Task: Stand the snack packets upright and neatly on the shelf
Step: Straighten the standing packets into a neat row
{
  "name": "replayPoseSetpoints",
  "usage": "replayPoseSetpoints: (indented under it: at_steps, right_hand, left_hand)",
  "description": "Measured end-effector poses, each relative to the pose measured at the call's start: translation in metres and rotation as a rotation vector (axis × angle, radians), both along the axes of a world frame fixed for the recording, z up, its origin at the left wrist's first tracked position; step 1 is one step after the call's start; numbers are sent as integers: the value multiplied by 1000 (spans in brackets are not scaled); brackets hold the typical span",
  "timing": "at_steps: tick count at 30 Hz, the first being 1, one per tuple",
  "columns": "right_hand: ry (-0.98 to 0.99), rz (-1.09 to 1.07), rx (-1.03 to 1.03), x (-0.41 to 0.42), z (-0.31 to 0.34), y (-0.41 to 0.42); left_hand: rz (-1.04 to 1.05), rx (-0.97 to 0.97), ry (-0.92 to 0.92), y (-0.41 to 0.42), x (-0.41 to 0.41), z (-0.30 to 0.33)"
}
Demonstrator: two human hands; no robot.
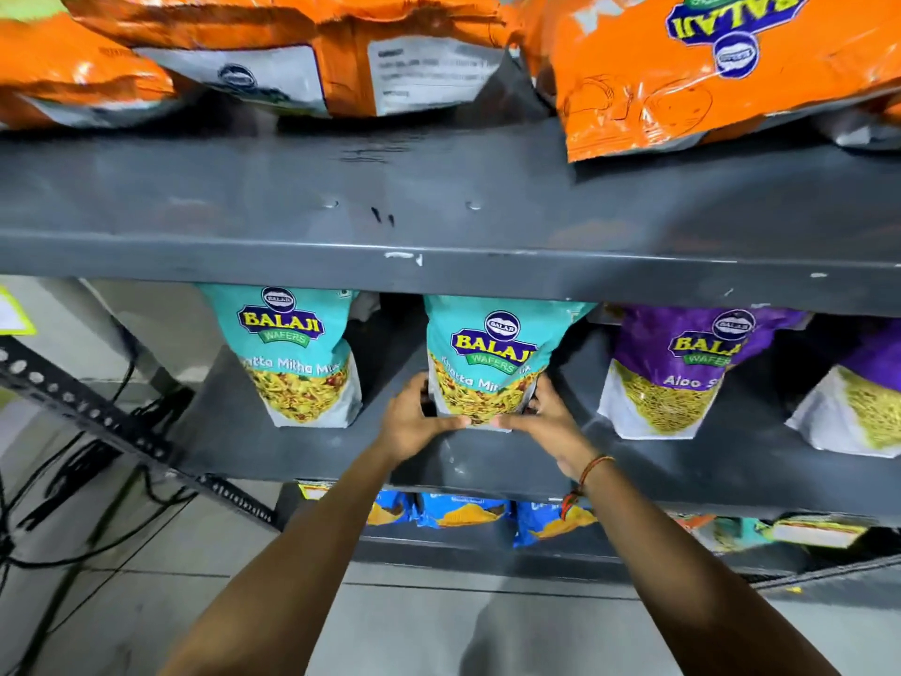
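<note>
A teal Khatta Mitha Mix packet (487,363) stands upright in the middle of the grey middle shelf (312,451). My left hand (414,422) grips its lower left side and my right hand (541,422) grips its lower right side, thumbs meeting along its bottom edge. A second teal packet (297,358) stands upright to the left. On the right stands a purple Aloo Sev packet (682,373), with another purple packet (858,402) cut off at the frame edge.
Orange wafer packets (682,75) lie flat and jumbled on the top shelf (439,212), one hanging over its edge. Blue packets (463,512) sit on the bottom shelf. Black cables (73,480) trail over the tiled floor at left, beside a perforated metal bar (97,412).
</note>
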State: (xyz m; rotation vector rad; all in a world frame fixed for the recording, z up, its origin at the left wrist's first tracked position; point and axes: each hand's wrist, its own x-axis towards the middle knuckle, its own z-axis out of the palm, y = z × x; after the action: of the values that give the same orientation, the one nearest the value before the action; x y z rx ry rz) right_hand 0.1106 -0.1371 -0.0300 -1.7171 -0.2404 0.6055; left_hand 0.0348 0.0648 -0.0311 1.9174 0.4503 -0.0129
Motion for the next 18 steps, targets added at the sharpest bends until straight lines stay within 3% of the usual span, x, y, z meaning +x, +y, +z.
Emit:
replayPoseSetpoints:
  at_steps: [10, 15, 18]
  right_hand:
    - [3, 75, -61, 4, 5, -22]
    - [-468, -336, -133, -37, 19, -16]
    - [-862, -399, -84, -63, 31, -2]
  left_hand:
    - [82, 177, 38, -28, -15, -2]
    - [346, 185, -89, -24, -47, 12]
    - [564, 217, -217, -5, -73, 25]
